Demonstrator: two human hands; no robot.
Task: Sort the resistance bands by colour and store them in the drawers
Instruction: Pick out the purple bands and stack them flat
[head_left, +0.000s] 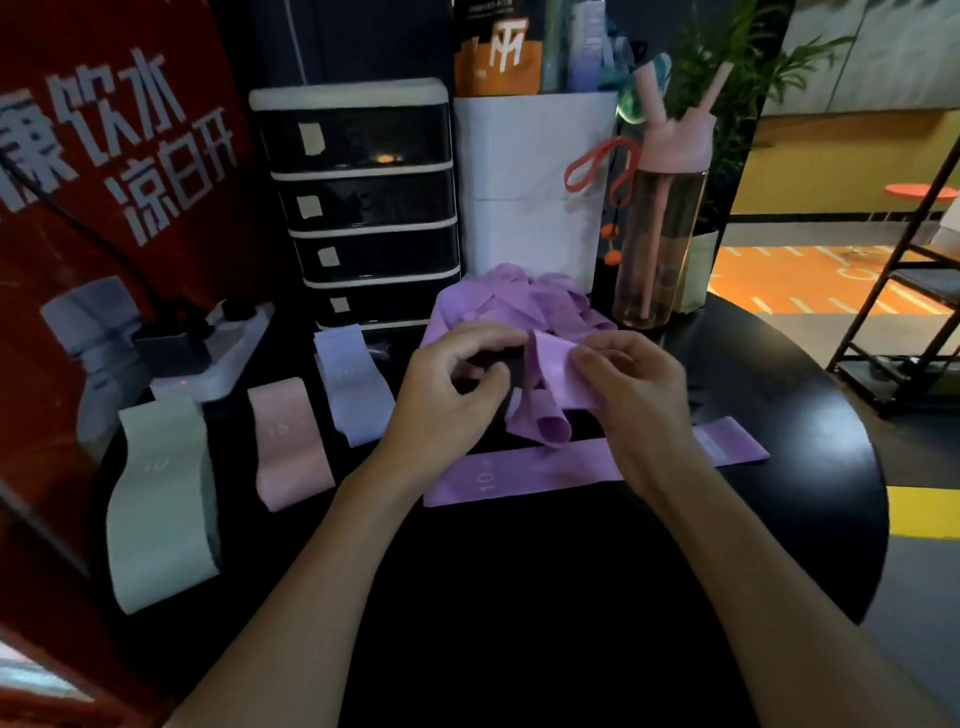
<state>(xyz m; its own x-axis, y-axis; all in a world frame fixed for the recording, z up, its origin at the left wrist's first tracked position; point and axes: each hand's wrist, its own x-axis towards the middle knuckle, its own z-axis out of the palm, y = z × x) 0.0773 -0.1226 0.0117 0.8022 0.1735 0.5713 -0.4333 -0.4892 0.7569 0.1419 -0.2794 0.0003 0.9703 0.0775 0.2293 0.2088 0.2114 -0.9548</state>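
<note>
A thin purple latex band (550, 384) hangs crumpled between my hands above the black table (519, 597). My right hand (628, 395) pinches its right edge. My left hand (447, 400) curls its fingers at the band's left side, over something dark. Under my hands lies a flat purple fabric band (519, 475) marked 10. To the left lie a lavender band (353, 387), a pink band (288, 441) marked 15 and a pale green band (161, 493) marked 10. A heap of purple bands (509, 301) sits behind my hands. The black drawer unit (363, 208) stands at the back with all drawers closed.
A white paper bag (530, 182) with a red loop (597, 166) stands right of the drawers. A pink-lidded bottle (660, 234) is beside it. A white power strip (218, 353) lies at the back left, by a red sign (104, 156). A black shelf rack (909, 291) stands off the table's right.
</note>
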